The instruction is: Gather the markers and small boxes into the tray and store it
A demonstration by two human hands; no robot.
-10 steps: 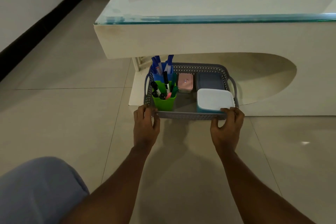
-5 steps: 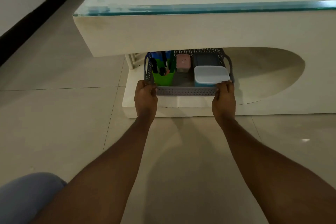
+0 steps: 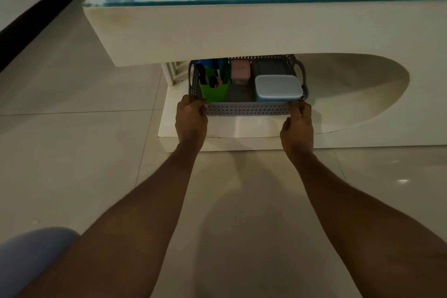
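Head view: left hand (image 3: pixel 191 116) and right hand (image 3: pixel 297 126) at the near corners of the grey tray (image 3: pixel 246 109), fingers curled over its rim. Tray half under the table (image 3: pixel 217 31) top, above its base shelf. Inside: green cup (image 3: pixel 214 92) of markers (image 3: pixel 212 81), pink box (image 3: pixel 240 72), grey box (image 3: pixel 271 68), white-lidded box (image 3: pixel 278 87).

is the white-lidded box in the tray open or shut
Shut: the box wears its white lid flat and flush on the blue base, no gap visible, inside the tray.
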